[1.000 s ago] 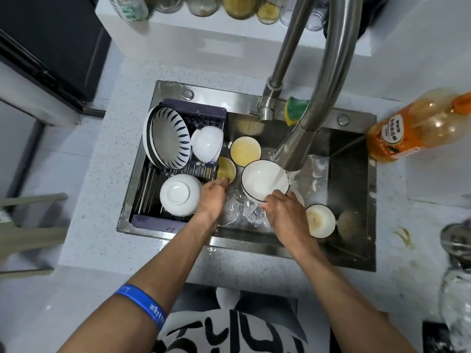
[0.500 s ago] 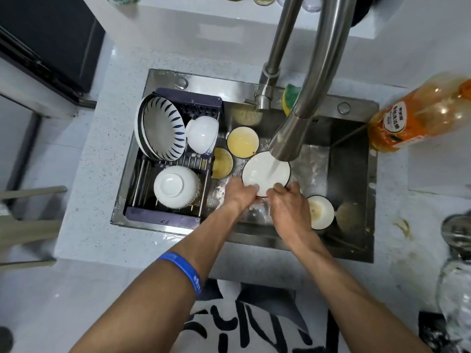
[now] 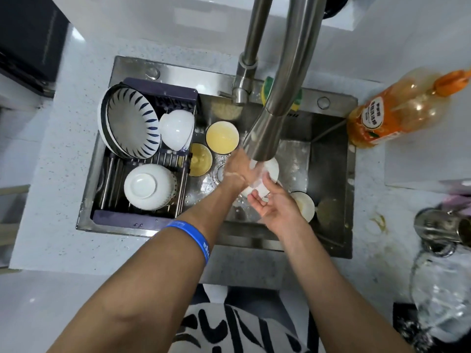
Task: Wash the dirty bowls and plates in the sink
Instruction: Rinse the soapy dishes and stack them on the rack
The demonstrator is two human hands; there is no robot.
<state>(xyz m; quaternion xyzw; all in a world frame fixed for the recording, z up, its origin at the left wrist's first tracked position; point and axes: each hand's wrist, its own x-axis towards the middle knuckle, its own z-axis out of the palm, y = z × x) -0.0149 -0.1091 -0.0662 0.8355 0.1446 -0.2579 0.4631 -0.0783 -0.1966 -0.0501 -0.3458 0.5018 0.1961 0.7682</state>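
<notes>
White bowl (image 3: 270,171) sat under faucet spout (image 3: 265,138), over sink (image 3: 328,159) centre, tilted, water running on it. R hand (image 3: 274,205) gripped bowl's near rim from below, fingers curled, palm up. L hand (image 3: 238,169) lay flat on bowl's L side, fingers spread, rubbing rather than gripping, I judged. Bowl lay just ahead of R hand and to R of L hand; both touched it. Drying rack (image 3: 142,215) w/ clean bowls lay well L, so L hand was nearer for transfer. Yellow-soiled bowls (image 3: 222,137) remained behind.
</notes>
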